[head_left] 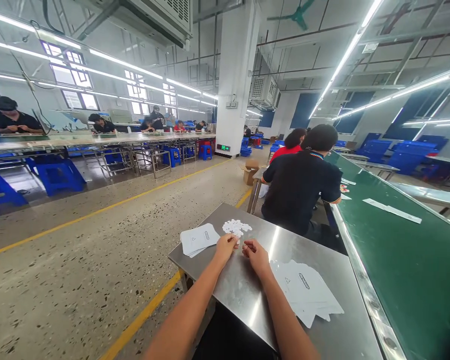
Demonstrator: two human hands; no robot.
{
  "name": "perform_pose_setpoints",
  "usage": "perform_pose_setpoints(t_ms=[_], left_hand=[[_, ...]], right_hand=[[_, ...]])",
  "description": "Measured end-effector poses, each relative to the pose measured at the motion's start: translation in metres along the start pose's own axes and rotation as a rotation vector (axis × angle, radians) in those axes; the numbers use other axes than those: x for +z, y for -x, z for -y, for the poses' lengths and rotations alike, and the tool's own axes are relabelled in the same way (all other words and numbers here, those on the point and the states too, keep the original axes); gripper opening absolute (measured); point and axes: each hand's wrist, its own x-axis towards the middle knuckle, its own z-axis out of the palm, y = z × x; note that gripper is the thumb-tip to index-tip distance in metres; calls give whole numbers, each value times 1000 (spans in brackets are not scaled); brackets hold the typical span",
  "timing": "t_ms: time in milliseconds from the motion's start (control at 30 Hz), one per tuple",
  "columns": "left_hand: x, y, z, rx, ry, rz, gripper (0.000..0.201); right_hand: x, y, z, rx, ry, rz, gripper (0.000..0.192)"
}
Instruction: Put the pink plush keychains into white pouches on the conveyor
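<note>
Both hands met mid-table on the steel table (247,300). Left hand (226,246) and right hand (255,252) had fingers curled in, pinching something too small to identify. Pile of small white cutouts (237,227) lay just beyond them; flat white card blanks (198,239) left, bigger stack (305,292) right.

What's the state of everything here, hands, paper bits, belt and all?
Left hand: fingers pinched together beside the small white pieces; what it holds is too small to tell.
Right hand: fingers curled, resting on the steel table.
Small white pieces: loose heap on the table.
Left card stack: flat, slightly fanned.
Right card stack: flat, fanned out.
Green conveyor belt: carries a few white strips.
</note>
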Motion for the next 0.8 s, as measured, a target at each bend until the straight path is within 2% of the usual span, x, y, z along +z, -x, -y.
perform_pose_setpoints(t_ms=[200, 400, 567, 667, 800], left_hand=[[0, 0, 10, 12, 28, 49, 19], [-5, 5, 16, 20, -18, 85, 25], [-17, 9, 23, 106, -121, -11, 27], [-23, 11, 26, 159, -181, -70, 26], [-25, 14, 28, 227, -220, -83, 26]], right_hand=[[5, 4, 4, -1, 105, 34, 31], [11, 14, 11, -137, 337, 9, 25], [11, 18, 13, -184, 481, 7, 28], [8, 18, 15, -161, 542, -12, 28], [9, 14, 17, -108, 586, -25, 33]])
